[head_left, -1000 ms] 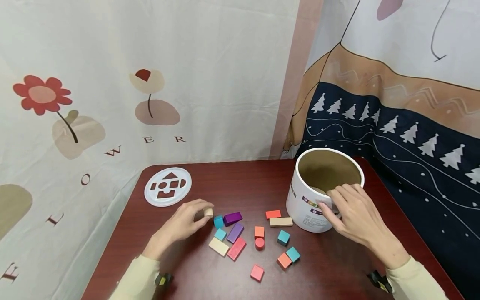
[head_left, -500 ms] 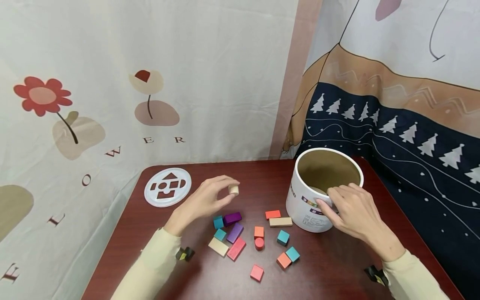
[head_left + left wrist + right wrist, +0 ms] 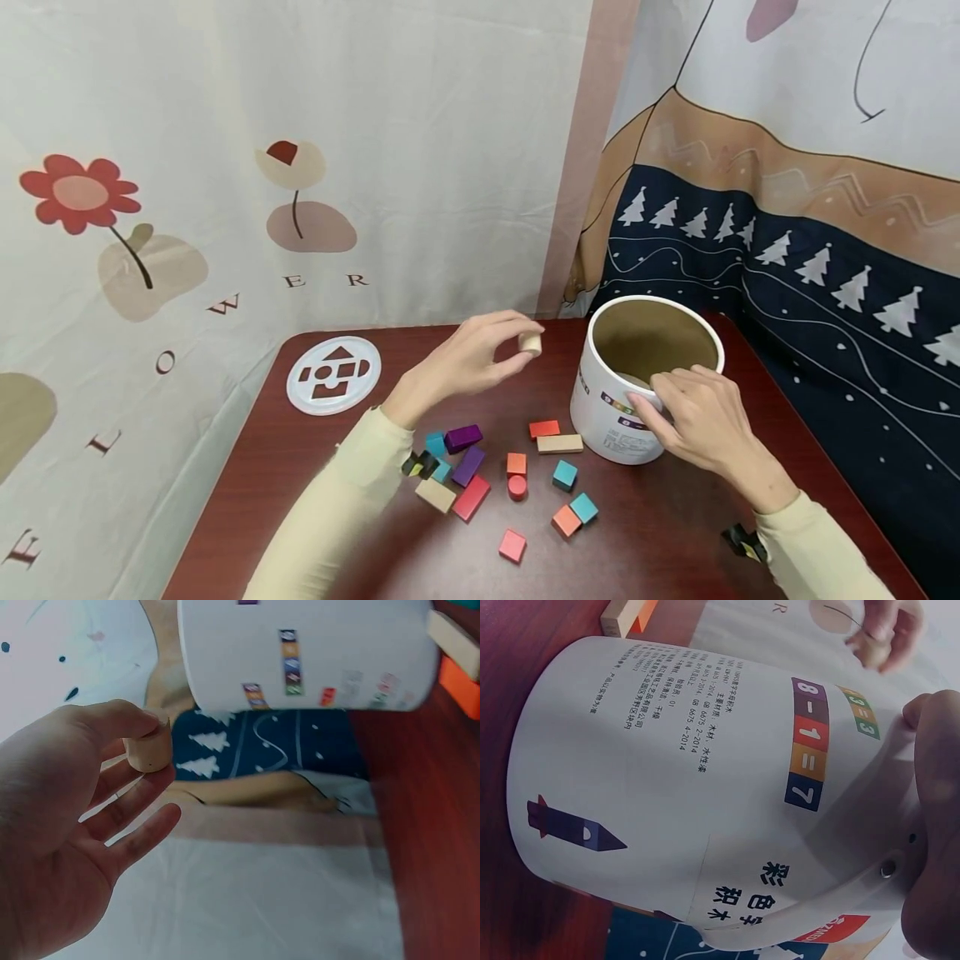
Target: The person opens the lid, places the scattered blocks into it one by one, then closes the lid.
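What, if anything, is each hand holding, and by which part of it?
Left hand: the beige cylinder, seemingly by its two ends. Right hand: the tub, by the near side of its rim.

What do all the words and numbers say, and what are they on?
"FLOWER", spaced out: pale wall cloth.
"8 - 1 = 7": white bucket.
"3 = 3", its start unclear: white bucket.
"彩色" and "积木": white bucket.
"GB 6675": white bucket.
Red label: letters not clear enough.
Other print on the white bucket: too small or blurred.
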`<state>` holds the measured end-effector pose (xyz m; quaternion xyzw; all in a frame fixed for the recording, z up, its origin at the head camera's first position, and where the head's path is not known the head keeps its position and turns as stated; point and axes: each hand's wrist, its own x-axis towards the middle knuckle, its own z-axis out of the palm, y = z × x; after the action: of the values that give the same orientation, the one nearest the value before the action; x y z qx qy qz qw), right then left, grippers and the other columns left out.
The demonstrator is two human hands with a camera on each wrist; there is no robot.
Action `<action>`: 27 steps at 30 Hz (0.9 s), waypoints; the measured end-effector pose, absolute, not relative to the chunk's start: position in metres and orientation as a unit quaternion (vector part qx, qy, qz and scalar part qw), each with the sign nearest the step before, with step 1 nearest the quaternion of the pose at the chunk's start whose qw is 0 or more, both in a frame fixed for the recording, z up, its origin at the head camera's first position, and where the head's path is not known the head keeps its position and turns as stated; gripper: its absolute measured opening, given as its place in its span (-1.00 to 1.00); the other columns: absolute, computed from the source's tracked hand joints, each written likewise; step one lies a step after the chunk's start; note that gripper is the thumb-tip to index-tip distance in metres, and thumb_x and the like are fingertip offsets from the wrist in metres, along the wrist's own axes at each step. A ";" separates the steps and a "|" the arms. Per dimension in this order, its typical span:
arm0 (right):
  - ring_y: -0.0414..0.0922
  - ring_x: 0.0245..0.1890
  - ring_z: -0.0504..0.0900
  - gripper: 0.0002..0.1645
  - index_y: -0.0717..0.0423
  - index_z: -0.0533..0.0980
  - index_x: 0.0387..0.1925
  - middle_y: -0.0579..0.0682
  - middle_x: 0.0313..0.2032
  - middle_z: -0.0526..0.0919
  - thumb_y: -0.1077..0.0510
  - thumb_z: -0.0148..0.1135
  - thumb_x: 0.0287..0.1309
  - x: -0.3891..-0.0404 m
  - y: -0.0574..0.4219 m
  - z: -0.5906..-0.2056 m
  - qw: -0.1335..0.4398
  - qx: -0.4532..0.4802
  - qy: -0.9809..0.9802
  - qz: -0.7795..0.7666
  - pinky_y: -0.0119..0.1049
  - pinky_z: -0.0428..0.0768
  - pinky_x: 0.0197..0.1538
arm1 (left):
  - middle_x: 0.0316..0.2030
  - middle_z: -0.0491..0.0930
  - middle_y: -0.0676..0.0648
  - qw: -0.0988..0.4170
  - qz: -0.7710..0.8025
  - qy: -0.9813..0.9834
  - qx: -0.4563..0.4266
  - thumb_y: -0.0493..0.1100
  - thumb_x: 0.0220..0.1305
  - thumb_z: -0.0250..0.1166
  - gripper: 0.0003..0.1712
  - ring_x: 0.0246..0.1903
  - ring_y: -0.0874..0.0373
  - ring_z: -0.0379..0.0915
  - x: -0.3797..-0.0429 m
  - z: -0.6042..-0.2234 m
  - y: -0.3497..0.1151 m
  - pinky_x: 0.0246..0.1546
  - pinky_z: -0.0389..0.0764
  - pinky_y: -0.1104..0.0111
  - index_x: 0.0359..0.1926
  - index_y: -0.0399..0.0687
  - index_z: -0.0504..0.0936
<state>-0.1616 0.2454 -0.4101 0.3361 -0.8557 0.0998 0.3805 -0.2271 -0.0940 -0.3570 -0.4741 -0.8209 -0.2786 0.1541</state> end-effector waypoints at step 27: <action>-0.20 -0.75 0.09 -0.38 -0.03 0.25 -0.71 -0.17 -0.80 0.18 -0.22 -0.07 0.44 -0.164 0.244 -0.411 0.396 0.343 -0.846 0.096 -0.32 0.07 -0.64 | 0.04 0.66 0.01 0.087 -0.227 -0.814 -0.528 -0.15 0.39 0.31 -0.59 -0.08 0.27 0.50 -0.253 -0.316 0.039 0.01 0.51 0.55 0.22 -0.15 0.67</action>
<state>-0.1643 0.2441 -0.4107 0.3434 -0.8462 0.0959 0.3960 -0.2527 0.0386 -0.3162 -0.5278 -0.8139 -0.2268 0.0866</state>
